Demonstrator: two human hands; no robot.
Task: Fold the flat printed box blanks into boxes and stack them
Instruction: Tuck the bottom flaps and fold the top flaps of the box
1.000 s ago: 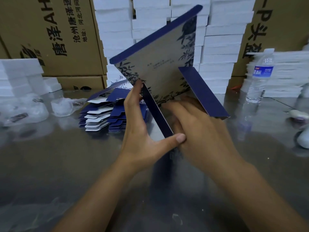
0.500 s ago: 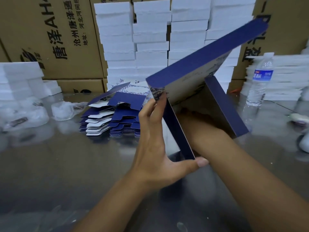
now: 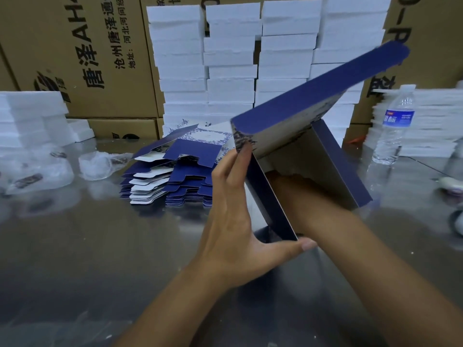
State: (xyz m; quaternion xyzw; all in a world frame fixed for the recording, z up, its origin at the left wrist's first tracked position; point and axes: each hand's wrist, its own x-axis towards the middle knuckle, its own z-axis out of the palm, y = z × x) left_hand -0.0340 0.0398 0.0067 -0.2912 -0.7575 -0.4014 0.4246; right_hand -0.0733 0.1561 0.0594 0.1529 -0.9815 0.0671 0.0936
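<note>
A half-folded box point(image 3: 313, 96), navy outside and grey card inside, is tilted above the steel table point(image 3: 75, 246). My left hand point(image 3: 233, 221) presses straight fingers against the box's left side panel, with the thumb stretched under the panel's lower corner. My right forearm point(image 3: 325, 221) reaches up into the box's open underside, and the hand itself is hidden inside. A navy flap hangs down on the box's right side. Behind my left hand lies a pile of flat blue-and-white box blanks point(image 3: 175, 181).
Stacks of white foam blocks point(image 3: 230, 58) and brown cartons point(image 3: 87, 58) line the back. More foam point(image 3: 30, 116) and crumpled plastic wrap point(image 3: 100, 164) lie at the left. A water bottle point(image 3: 393, 123) stands at the right before a white stack point(image 3: 431, 121).
The box has tipped over to the right and its top panel now faces up. My right hand has slid from the outside into the box. My left hand followed the side panel upward.
</note>
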